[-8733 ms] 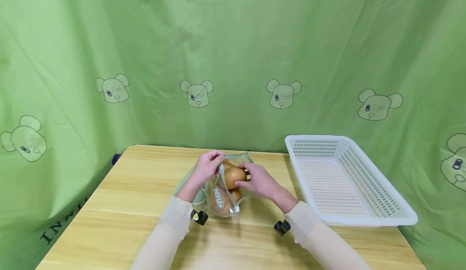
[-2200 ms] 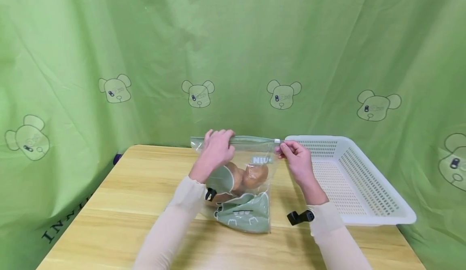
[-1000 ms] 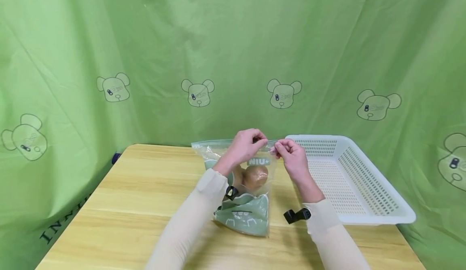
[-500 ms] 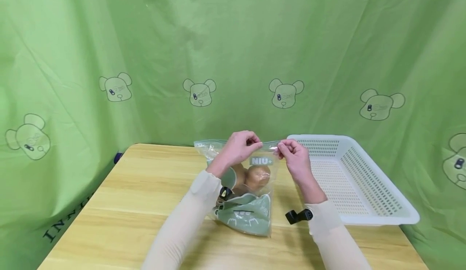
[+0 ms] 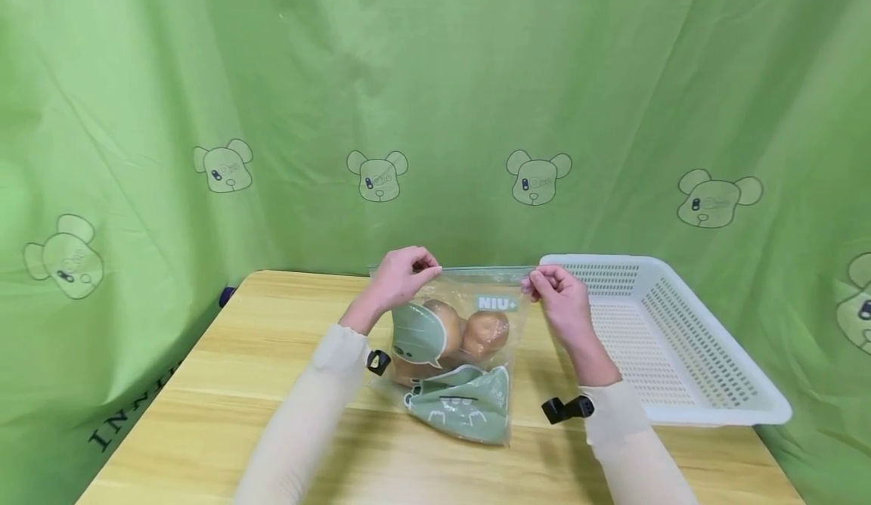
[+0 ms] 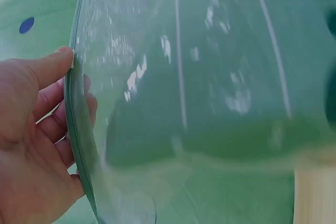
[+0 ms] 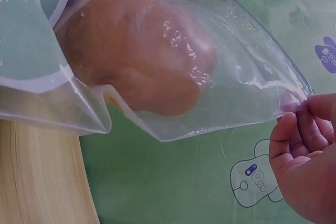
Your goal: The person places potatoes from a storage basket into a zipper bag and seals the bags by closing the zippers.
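A clear zip bag (image 5: 463, 414) with green cartoon print and a "NIU+" label stands over the table, its mouth edge stretched level at the top. Inside it are several brown, rounded fruits (image 5: 485, 333). My left hand (image 5: 403, 274) pinches the green zip strip left of its middle. In the left wrist view a small white piece shows at the thumb tip (image 6: 65, 53), with the other fingers behind the strip. At the far end of the strip, the bag's top right corner is pinched between thumb and fingers of my right hand (image 7: 307, 150).
To the right, a white perforated plastic basket (image 5: 643, 354) stands on the wooden table (image 5: 272, 339), its left rim just behind my right hand. A green curtain (image 5: 449, 112) with bear-head prints hangs behind the table.
Earlier a fruit was at the bag's mouth in my right hand; now the bag is upright. Over the last second my left hand slid leftward along the zip strip, while my right stayed at the corner.
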The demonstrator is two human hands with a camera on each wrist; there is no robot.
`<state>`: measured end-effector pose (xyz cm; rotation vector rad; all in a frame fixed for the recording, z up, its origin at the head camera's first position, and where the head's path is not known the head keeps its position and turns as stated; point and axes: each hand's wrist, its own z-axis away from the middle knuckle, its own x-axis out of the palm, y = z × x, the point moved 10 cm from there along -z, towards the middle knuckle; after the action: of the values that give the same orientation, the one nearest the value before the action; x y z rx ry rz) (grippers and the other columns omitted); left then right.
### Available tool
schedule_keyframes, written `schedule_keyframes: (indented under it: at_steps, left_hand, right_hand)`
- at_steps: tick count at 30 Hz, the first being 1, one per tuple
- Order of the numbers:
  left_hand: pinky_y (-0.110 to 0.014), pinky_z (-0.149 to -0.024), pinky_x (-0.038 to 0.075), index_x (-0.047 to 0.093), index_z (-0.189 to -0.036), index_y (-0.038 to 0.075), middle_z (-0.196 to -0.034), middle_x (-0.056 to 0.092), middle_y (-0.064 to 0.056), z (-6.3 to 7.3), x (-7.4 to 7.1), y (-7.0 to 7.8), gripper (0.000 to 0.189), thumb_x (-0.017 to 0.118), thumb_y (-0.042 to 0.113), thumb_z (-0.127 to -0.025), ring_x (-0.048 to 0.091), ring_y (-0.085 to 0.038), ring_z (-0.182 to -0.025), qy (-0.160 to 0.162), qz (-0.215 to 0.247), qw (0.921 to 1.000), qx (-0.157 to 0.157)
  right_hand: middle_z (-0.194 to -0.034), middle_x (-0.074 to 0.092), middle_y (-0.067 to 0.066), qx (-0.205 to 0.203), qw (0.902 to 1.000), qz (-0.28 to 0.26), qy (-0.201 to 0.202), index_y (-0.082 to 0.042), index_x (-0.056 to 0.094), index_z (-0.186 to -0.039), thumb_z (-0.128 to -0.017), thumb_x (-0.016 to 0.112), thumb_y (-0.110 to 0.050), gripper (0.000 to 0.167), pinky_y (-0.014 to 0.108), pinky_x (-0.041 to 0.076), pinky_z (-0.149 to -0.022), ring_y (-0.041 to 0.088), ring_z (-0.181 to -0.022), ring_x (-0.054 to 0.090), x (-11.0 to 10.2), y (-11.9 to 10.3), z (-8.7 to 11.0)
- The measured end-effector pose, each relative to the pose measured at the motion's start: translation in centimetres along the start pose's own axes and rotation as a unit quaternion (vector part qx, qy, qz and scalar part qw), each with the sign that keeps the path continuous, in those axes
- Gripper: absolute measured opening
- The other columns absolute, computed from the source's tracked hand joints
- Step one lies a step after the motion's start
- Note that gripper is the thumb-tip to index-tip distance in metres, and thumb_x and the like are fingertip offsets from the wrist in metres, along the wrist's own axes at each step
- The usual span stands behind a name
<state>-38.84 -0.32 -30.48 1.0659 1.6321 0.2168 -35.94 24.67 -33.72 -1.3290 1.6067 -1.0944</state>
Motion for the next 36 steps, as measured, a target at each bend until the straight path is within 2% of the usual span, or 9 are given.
schedule_keyframes:
  at_steps: [6,11,15,21,26,28,30,32,36]
  left_hand:
    - [-0.030,-0.082,0.050,0.067,-0.094,0.012,-0.089,0.064,0.002,1.0,-1.9,-2.2,0.012,0.064,0.023,-0.091,0.059,-0.014,-0.086,0.006,-0.004,0.9998,-0.018]
    - [-0.033,-0.083,0.050,0.066,-0.095,0.011,-0.092,0.065,-0.001,2.1,-4.3,-4.5,0.013,0.063,0.022,-0.092,0.059,-0.017,-0.090,0.022,0.002,0.9982,-0.055]
    - [-0.035,-0.080,0.049,0.066,-0.096,0.011,-0.092,0.064,-0.001,2.9,-5.6,-6.0,0.013,0.063,0.023,-0.092,0.058,-0.018,-0.090,0.027,0.011,0.9966,-0.077]
    - [-0.035,-0.078,0.048,0.065,-0.097,0.011,-0.092,0.064,-0.003,3.4,-6.1,-7.2,0.015,0.061,0.025,-0.093,0.057,-0.019,-0.088,0.035,0.030,0.9942,-0.097]
    - [-0.034,-0.073,0.049,0.062,-0.100,0.010,-0.091,0.064,-0.006,3.2,-5.9,-8.0,0.017,0.056,0.026,-0.096,0.058,-0.023,-0.086,0.053,0.051,0.9893,-0.126]
    - [-0.032,-0.067,0.048,0.060,-0.100,0.010,-0.090,0.065,-0.007,2.8,-5.6,-8.7,0.017,0.055,0.026,-0.096,0.059,-0.023,-0.083,0.069,0.070,0.9847,-0.144]
    - [-0.029,-0.062,0.046,0.060,-0.100,0.009,-0.089,0.066,-0.007,2.4,-5.1,-9.7,0.017,0.055,0.024,-0.097,0.060,-0.023,-0.079,0.086,0.106,0.9767,-0.166]
    - [-0.026,-0.058,0.044,0.059,-0.102,0.007,-0.090,0.066,-0.008,1.9,-4.4,-10.8,0.017,0.055,0.023,-0.096,0.059,-0.021,-0.075,0.103,0.146,0.9659,-0.188]
    - [-0.023,-0.060,0.044,0.058,-0.109,0.004,-0.095,0.065,-0.010,1.2,-2.7,-13.4,0.021,0.056,0.020,-0.095,0.056,-0.016,-0.073,0.125,0.217,0.9407,-0.229]
  right_hand:
    - [-0.076,0.066,-0.004,-0.002,0.9999,-0.014,-0.001,0.006,0.058,-0.096,-0.092,0.058,-0.003,0.009,0.018,0.052,-0.061,0.008,-0.066,0.059,-0.3,0.0,0.0]
    - [-0.074,0.065,-0.004,-0.003,0.9998,-0.021,0.006,0.002,0.058,-0.092,-0.093,0.056,-0.001,0.003,0.018,0.051,-0.060,0.008,-0.064,0.057,-0.6,0.1,-0.1]
    - [-0.073,0.065,-0.005,0.000,0.9998,-0.015,0.012,0.002,0.058,-0.093,-0.093,0.056,-0.001,0.004,0.018,0.051,-0.059,0.007,-0.063,0.056,-1.0,0.2,-0.1]
    - [-0.075,0.064,-0.004,0.001,0.9999,0.009,0.006,0.010,0.056,-0.099,-0.093,0.056,-0.003,0.014,0.019,0.051,-0.060,0.008,-0.064,0.056,-1.2,0.1,-0.6]
    - [-0.076,0.063,-0.004,0.031,0.9984,0.047,0.005,0.006,0.057,-0.100,-0.094,0.057,-0.008,0.015,0.020,0.052,-0.061,0.008,-0.066,0.056,-0.8,1.0,-1.8]
    - [-0.078,0.063,-0.004,0.052,0.9969,0.058,0.005,0.005,0.057,-0.103,-0.095,0.056,-0.010,0.018,0.019,0.053,-0.063,0.007,-0.068,0.057,-0.6,1.8,-2.6]
    - [-0.080,0.063,-0.003,0.073,0.9954,0.061,0.006,0.005,0.056,-0.107,-0.095,0.056,-0.011,0.020,0.018,0.053,-0.065,0.007,-0.070,0.058,-0.4,2.8,-3.4]
    - [-0.083,0.064,-0.001,0.090,0.9939,0.063,0.005,0.006,0.055,-0.110,-0.095,0.056,-0.012,0.023,0.018,0.054,-0.067,0.007,-0.071,0.059,-0.2,3.8,-4.3]
    - [-0.091,0.064,0.008,0.113,0.9903,0.080,0.002,0.005,0.055,-0.113,-0.096,0.055,-0.013,0.025,0.022,0.054,-0.071,0.010,-0.075,0.060,0.3,5.6,-5.7]
